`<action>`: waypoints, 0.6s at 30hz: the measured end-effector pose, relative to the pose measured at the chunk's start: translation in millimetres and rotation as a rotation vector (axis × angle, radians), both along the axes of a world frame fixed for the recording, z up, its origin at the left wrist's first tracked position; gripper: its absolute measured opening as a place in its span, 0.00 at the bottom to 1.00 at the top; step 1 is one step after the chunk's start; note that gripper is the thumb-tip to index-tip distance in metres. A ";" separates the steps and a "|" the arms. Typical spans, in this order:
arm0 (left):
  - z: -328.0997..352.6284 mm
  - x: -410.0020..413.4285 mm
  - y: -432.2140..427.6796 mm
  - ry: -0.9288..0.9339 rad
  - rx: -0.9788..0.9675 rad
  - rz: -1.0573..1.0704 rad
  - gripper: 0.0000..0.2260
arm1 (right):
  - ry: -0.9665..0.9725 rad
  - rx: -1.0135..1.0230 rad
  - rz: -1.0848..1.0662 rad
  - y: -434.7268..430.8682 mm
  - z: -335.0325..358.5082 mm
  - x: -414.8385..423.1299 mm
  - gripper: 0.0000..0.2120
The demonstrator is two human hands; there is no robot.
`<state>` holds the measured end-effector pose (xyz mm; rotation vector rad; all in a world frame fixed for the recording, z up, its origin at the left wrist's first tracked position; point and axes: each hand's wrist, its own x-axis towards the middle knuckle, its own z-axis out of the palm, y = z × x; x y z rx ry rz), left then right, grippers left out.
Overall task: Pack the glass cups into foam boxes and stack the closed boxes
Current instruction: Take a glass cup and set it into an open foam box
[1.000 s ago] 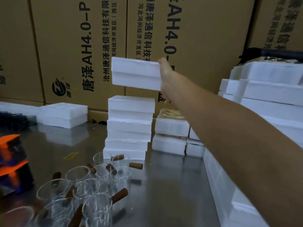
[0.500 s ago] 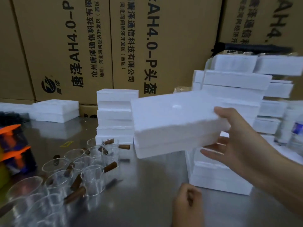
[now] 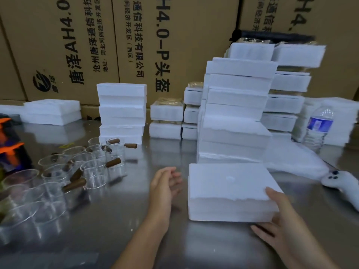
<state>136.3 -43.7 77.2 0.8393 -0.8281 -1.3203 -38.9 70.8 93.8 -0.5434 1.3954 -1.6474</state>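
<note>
My right hand (image 3: 281,220) pinched the near right corner of a closed foam box (image 3: 229,187), thumb on the lid and fingers curled down its side, with the box lying flat on the table (image 3: 136,220) as far as I could tell. My left hand (image 3: 165,183) hovered just beside the box's left edge, fingers loosely spread, touching nothing. I judged I was about to open it for packing. The foam edge looked ragged, so a hard squeeze at that one corner could have crumbled it. A one-handed pull on the lid could have shoved the box back into the tall pile (image 3: 237,113) right behind, which sat unevenly and might topple. The cups (image 3: 77,171) crowded together at my left, handles jutting every way; a careless sweep of my left forearm could have knocked them into each other or off the table
</note>
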 end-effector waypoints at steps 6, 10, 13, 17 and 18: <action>-7.7 -5.5 23.2 -0.484 -0.425 0.052 0.05 | 0.187 0.100 0.047 -4.1 -5.3 -17.4 0.22; -7.0 -11.3 35.7 -0.848 -0.844 0.160 0.19 | 0.292 0.159 0.043 -7.8 -9.7 -26.0 0.30; -12.3 -18.6 35.5 -1.198 -1.221 0.286 0.25 | 0.372 0.190 0.058 -8.7 -10.9 -27.5 0.38; -17.5 -21.6 31.3 -1.347 -1.312 0.370 0.22 | 0.424 0.174 0.085 -5.2 -11.0 -25.4 0.37; -18.6 -21.3 31.1 -1.338 -1.304 0.391 0.21 | 0.438 0.156 0.091 -4.1 -12.8 -25.0 0.40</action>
